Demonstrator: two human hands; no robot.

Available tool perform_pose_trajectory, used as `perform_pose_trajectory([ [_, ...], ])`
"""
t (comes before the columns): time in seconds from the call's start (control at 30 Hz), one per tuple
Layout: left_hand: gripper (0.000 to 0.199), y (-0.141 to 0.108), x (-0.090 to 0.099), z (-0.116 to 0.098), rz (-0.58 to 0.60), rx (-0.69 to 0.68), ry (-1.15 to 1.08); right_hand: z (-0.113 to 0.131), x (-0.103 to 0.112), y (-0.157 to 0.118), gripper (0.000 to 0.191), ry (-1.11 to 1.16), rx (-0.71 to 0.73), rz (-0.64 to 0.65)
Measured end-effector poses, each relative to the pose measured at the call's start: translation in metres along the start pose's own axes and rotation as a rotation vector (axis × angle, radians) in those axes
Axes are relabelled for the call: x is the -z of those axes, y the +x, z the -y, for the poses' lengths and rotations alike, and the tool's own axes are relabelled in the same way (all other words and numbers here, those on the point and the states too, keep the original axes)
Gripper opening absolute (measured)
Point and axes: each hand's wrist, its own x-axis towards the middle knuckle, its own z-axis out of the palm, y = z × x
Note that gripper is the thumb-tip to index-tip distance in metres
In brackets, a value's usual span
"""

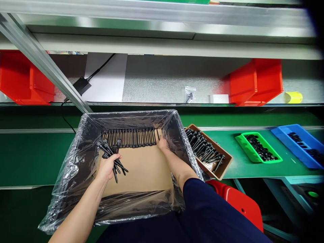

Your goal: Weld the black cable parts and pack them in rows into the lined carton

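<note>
A large bin lined with clear plastic (72, 168) stands before me, brown cardboard (141, 168) lying inside it. Along the cardboard's far edge runs a row of black rod-like parts (129, 138), side by side. My left hand (108, 166) is closed round a bunch of similar black parts (108, 148), which point in various directions above the cardboard. At the right end of the row, my right hand (162, 143) has its fingers closed on one black part (158, 134), held close to upright beside the others.
Right of the bin are a brown box of black parts (226, 165), a green tray (274, 160) and a blue tray (282, 131). Red bins (255, 82) (27, 79) stand on the metal shelf beyond. A red stool (243, 206) is at lower right.
</note>
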Motion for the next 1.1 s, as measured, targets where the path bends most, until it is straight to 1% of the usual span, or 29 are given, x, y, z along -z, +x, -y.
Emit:
perform_pose_trajectory([
  [0.1,0.025,0.001,0.0,0.002,0.005,0.046,0.005,0.004,-0.001,0.005,0.03,-0.037,0.055,0.003],
  [0.23,0.027,0.003,0.0,0.003,0.008,0.072,0.013,0.006,-0.002,0.002,0.03,-0.029,0.044,-0.001],
  [0.3,0.029,0.004,0.0,0.003,0.027,0.062,-0.012,0.008,0.0,-0.003,0.032,-0.026,0.027,-0.032],
  [0.37,0.031,0.003,0.0,0.002,0.043,0.053,-0.038,0.015,0.004,-0.01,0.033,0.026,0.023,-0.105],
  [0.4,0.032,0.003,0.0,0.002,0.051,0.05,-0.046,0.021,0.005,-0.015,0.033,0.087,0.035,-0.137],
  [0.43,0.033,0.002,-0.001,0.002,0.059,0.05,-0.049,0.029,0.006,-0.021,0.033,0.175,0.067,-0.144],
  [0.47,0.034,0.001,-0.001,0.002,0.068,0.049,-0.051,0.038,0.008,-0.029,0.032,0.288,0.117,-0.112],
  [0.5,0.034,0.001,-0.002,0.002,0.078,0.047,-0.054,0.05,0.008,-0.039,0.03,0.417,0.18,-0.039],
  [0.53,0.035,0.0,-0.003,0.002,0.088,0.049,-0.057,0.062,0.009,-0.051,0.027,0.551,0.257,0.078],
  [0.6,0.035,-0.001,-0.004,0.003,0.104,0.057,-0.062,0.089,0.01,-0.079,0.021,0.801,0.407,0.365],
  [0.67,0.033,-0.001,-0.005,0.005,0.133,0.036,-0.062,0.114,0.013,-0.111,0.025,0.948,0.557,0.673],
  [0.7,0.031,-0.001,-0.006,0.005,0.146,0.011,-0.061,0.125,0.015,-0.127,0.029,0.987,0.608,0.779],
  [0.73,0.028,0.0,-0.006,0.006,0.15,-0.021,-0.062,0.133,0.016,-0.141,0.031,1.009,0.643,0.836],
  [0.77,0.027,0.0,-0.006,0.007,0.148,-0.048,-0.066,0.14,0.018,-0.154,0.034,1.03,0.653,0.852],
  [0.8,0.026,0.001,-0.005,0.007,0.142,-0.062,-0.074,0.145,0.02,-0.165,0.035,1.058,0.642,0.84],
  [0.87,0.029,0.001,-0.004,0.007,0.131,-0.047,-0.101,0.15,0.024,-0.178,0.039,1.138,0.578,0.83],
  [0.9,0.031,0.002,-0.004,0.007,0.133,-0.031,-0.114,0.15,0.026,-0.182,0.04,1.184,0.534,0.859],
  [1.0,0.032,0.001,-0.003,0.005,0.15,0.008,-0.147,0.148,0.031,-0.182,0.043,1.27,0.403,0.984],
  [1.03,0.031,0.001,-0.002,0.004,0.159,0.023,-0.152,0.148,0.033,-0.181,0.044,1.277,0.361,0.994],
  [1.1,0.03,0.001,-0.002,0.003,0.187,0.058,-0.153,0.147,0.036,-0.178,0.042,1.268,0.303,0.96],
])
